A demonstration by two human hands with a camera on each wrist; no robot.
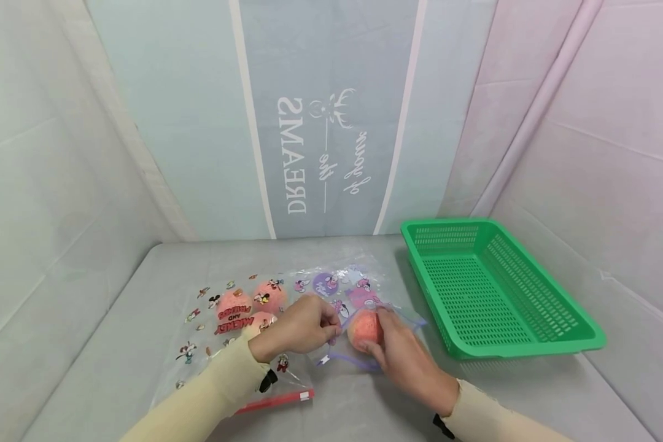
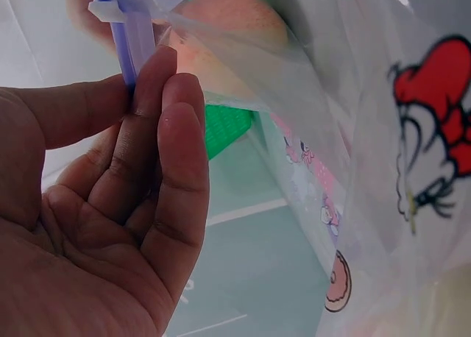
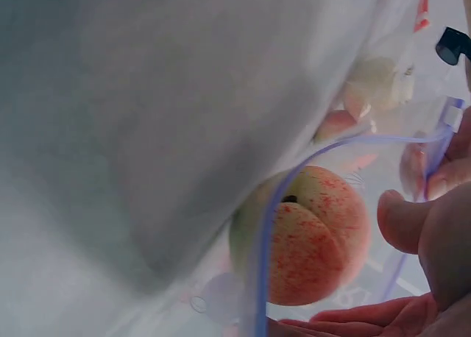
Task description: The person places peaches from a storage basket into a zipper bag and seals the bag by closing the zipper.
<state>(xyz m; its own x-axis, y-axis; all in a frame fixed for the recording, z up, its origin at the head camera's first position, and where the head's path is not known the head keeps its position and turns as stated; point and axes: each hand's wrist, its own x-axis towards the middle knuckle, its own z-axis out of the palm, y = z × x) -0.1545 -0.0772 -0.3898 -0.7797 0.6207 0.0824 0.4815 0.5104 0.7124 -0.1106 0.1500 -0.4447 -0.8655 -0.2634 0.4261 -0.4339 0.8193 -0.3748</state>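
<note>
A clear zip bag with a purple zip edge [image 3: 324,147] and cartoon print lies in front of me, its mouth parted. My left hand [image 1: 307,326] pinches that zip near its white slider between thumb and forefinger. A pink-orange peach [image 1: 362,330] is at the bag's mouth; in the right wrist view its stem dimple faces the camera. My right hand [image 1: 409,356] is beside the peach, fingers stretched along its side. In the right wrist view the thumb [image 3: 405,219] stands a little off the fruit.
To the left lies a larger clear bag with a red zip edge [image 1: 276,401] and cartoon print, with peaches [image 1: 234,303] inside, partly under my left forearm. A green slotted basket [image 1: 536,350] stands at the right. Cloth walls surround the grey table [image 1: 359,411].
</note>
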